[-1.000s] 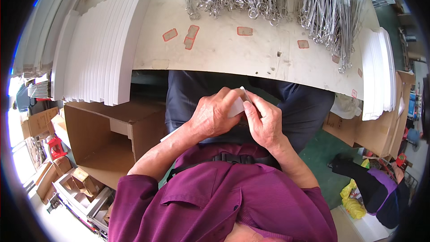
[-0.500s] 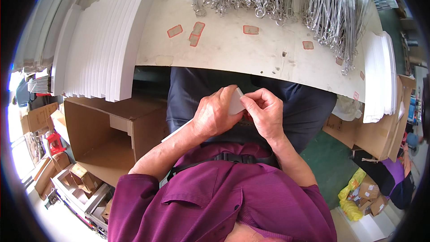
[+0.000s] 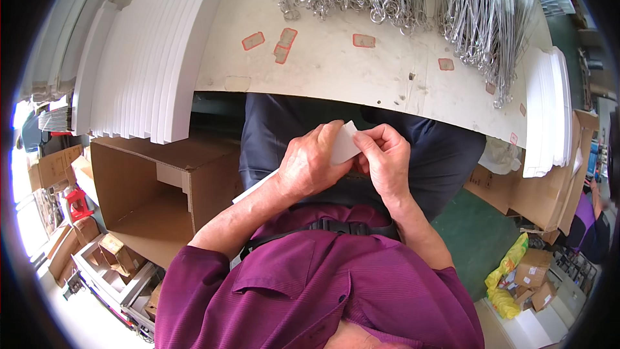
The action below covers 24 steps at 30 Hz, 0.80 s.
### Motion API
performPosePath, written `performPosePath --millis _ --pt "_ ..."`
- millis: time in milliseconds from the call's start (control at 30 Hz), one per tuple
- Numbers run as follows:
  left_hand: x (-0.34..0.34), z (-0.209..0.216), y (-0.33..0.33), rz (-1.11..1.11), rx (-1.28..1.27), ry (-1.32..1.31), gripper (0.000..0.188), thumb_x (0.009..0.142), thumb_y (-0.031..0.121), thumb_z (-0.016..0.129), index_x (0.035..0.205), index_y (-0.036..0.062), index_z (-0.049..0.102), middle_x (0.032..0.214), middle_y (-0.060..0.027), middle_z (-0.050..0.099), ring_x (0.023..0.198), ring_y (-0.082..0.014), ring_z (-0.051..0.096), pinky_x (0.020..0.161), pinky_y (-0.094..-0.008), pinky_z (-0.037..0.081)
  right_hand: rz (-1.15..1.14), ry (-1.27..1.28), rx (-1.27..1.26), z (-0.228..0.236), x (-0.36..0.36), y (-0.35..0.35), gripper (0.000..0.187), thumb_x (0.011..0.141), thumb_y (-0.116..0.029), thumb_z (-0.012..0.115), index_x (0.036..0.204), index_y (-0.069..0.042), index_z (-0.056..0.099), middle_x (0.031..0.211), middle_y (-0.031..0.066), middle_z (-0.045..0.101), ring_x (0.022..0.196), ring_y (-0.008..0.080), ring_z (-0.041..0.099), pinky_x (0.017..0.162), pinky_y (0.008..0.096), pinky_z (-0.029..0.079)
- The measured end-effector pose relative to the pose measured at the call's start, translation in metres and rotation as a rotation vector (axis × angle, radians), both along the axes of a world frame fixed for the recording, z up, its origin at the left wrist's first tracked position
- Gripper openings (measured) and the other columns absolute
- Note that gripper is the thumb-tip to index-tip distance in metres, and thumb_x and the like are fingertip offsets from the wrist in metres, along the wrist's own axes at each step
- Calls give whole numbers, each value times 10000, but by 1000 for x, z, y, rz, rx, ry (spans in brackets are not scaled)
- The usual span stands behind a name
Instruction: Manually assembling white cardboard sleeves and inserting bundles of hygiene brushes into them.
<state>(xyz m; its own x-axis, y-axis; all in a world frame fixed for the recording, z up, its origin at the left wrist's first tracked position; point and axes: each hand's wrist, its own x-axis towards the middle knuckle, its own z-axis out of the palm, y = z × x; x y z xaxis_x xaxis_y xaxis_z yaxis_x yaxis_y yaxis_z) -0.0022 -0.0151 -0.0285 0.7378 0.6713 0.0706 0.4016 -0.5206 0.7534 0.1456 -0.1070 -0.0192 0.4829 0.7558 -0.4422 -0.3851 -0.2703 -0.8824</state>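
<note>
Over my lap, my left hand (image 3: 312, 163) is wrapped round a long, narrow white box (image 3: 345, 145). Its end sticks out past my fingers toward the table, while its other end shows beside my left forearm. My right hand (image 3: 386, 163) is closed, with thumb and forefinger pinching the edge of that white end. The fingertips partly cover the spot, so I cannot tell whether a flap is open there. A row of similar white boxes (image 3: 145, 58) stands packed together on the table (image 3: 310, 74) at the left.
Bundles of wire-handled brushes with looped ends (image 3: 394, 0) lie at the table's far side. More white cartons (image 3: 547, 113) stand at the right edge. An open cardboard box (image 3: 148, 200) sits left of my legs. Another person (image 3: 589, 223) is at the far right.
The white end between my hands has turned and shows more of its face. My right hand has shifted slightly up and right. The person at the far right has moved away.
</note>
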Motion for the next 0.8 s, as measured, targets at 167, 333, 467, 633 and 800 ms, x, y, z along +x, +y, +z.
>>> performPosePath --millis 167,333,467,633,800 --pt "-1 0 -1 -10 -17 -23 600 759 181 871 1257 -6 595 1044 -224 728 926 -406 744 762 -471 628 -14 -65 6 -2 -1 -1 138 961 -95 758 886 1 695 765 27 701 650 29 600 572 207 478" --pt "0 0 0 2 -2 -14 614 750 183 880 1258 -7 593 1052 -219 727 924 -404 744 762 -468 628 1 -414 91 -8 -11 -3 126 979 -104 741 966 19 713 810 21 728 731 53 649 652 210 516" --pt "-1 -4 6 13 23 -95 627 750 182 859 1260 -18 556 999 -230 709 850 -420 734 683 -478 617 29 -225 219 -12 -16 -8 237 974 -85 741 1185 17 708 995 51 731 819 68 655 697 225 534" --pt "-4 -3 6 31 17 -85 593 761 167 841 1252 -14 563 1050 -244 714 892 -433 738 726 -485 628 160 -383 207 -11 -18 -6 426 937 -77 768 1343 4 665 1095 98 702 847 99 652 748 245 559" --pt "-5 -6 9 20 8 -81 583 756 127 817 1258 -19 560 1055 -252 711 910 -442 735 743 -492 627 244 -610 190 -3 -22 -7 531 918 -75 760 1421 -10 603 1196 181 643 992 228 688 853 327 606"
